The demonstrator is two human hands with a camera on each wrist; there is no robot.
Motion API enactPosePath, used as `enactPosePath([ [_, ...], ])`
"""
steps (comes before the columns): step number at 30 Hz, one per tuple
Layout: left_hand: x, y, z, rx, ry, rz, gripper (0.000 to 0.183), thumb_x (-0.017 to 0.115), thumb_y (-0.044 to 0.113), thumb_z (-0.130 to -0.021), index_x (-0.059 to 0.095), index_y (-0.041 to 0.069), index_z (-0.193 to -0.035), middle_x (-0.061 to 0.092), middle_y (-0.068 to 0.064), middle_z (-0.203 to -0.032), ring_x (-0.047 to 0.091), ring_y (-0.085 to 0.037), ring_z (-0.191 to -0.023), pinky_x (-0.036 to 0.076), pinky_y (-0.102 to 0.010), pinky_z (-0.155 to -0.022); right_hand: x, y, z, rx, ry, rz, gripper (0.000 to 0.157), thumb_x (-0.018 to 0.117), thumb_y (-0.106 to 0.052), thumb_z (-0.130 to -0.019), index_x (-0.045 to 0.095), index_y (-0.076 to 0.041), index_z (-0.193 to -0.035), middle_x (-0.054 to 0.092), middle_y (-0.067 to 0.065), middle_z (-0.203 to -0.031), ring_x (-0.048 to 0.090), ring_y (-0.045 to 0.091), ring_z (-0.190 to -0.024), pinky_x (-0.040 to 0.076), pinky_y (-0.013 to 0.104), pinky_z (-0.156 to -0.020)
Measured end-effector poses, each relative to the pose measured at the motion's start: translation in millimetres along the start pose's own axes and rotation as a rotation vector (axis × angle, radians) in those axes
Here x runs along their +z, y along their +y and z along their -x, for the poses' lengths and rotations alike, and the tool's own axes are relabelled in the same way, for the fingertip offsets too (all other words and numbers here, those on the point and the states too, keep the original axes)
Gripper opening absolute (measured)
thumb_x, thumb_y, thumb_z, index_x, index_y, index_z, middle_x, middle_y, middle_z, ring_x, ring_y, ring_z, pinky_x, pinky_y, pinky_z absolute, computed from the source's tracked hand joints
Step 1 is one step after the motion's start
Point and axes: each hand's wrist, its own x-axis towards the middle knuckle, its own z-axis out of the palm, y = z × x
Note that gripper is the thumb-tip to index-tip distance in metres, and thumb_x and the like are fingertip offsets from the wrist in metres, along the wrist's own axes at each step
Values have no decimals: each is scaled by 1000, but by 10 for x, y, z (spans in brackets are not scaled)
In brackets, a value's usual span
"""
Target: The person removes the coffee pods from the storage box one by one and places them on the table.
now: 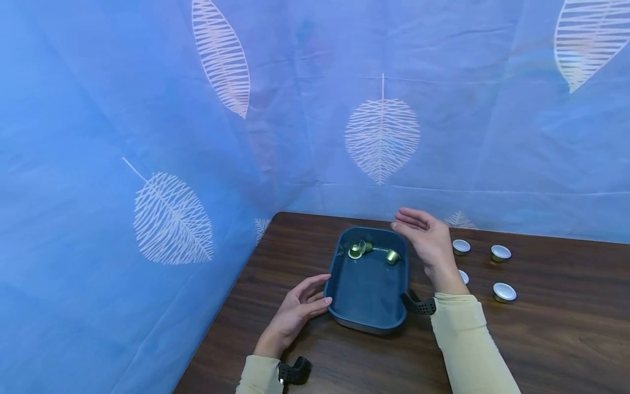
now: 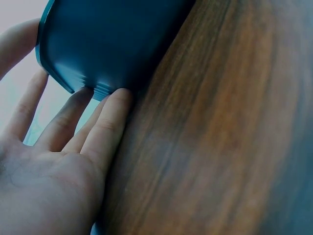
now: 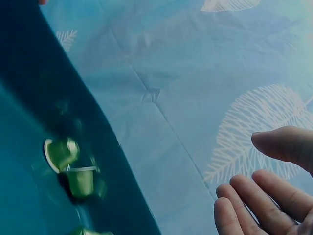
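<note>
A dark blue rectangular tub (image 1: 369,295) stands on the wooden table. In its far half lie several green-gold coffee capsules (image 1: 392,257); the right wrist view shows two of these capsules (image 3: 80,181) close together. My left hand (image 1: 297,314) touches the tub's left outer side with fairly straight fingers. In the left wrist view the fingertips (image 2: 120,95) rest against the tub's wall and rim. Over the far right corner of the tub, my right hand (image 1: 425,238) is raised with loosely bent fingers and holds nothing.
Right of the right forearm, several coffee capsules stand on the table (image 1: 566,323) with silvery lids up, among them a near capsule (image 1: 504,292) and a far capsule (image 1: 500,253). A blue leaf-patterned cloth (image 1: 305,137) hangs behind the table and along its left side.
</note>
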Motion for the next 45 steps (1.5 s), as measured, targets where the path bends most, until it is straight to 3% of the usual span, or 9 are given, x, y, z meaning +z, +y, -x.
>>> enactPosePath([
  [6, 19, -21, -13, 11, -16, 4, 54, 72, 22, -88, 52, 22, -138, 44, -6, -147, 49, -26, -130, 50, -38, -98, 89, -8, -18, 23, -25, -91, 56, 74, -35, -86, 55, -18, -136, 63, 7, -130, 62, 2, -106, 39, 44, -108],
  [9, 18, -27, -11, 3, -10, 10, 54, 73, 21, -88, 53, 23, -138, 45, -6, -147, 50, -26, -130, 50, -38, -97, 152, -11, -31, 28, -53, -130, 56, 73, -33, -87, 54, -18, -137, 62, 9, -132, 62, 3, -107, 36, 48, -110],
  [14, 14, -28, 1, -2, -8, 22, 55, 73, 21, -87, 52, 22, -138, 46, -8, -147, 51, -27, -129, 50, -38, -97, 246, -11, -50, 27, -76, -177, 52, 72, -29, -88, 54, -19, -137, 62, 9, -131, 63, 4, -106, 37, 49, -109],
  [28, -7, 9, 10, -23, 7, 45, 54, 74, 19, -87, 54, 24, -137, 49, -6, -144, 52, -26, -128, 50, -39, -98, 408, 13, -58, 23, -155, -151, 53, 70, -27, -90, 53, -18, -138, 58, 13, -135, 62, 6, -109, 37, 45, -109],
  [45, -13, 14, 20, 7, -12, 40, 56, 74, 20, -86, 52, 20, -138, 48, -8, -145, 52, -24, -127, 51, -37, -96, 634, 36, -112, 19, -115, -85, 47, 71, -30, -89, 57, -20, -133, 63, 8, -129, 61, 15, -113, 43, 45, -105],
])
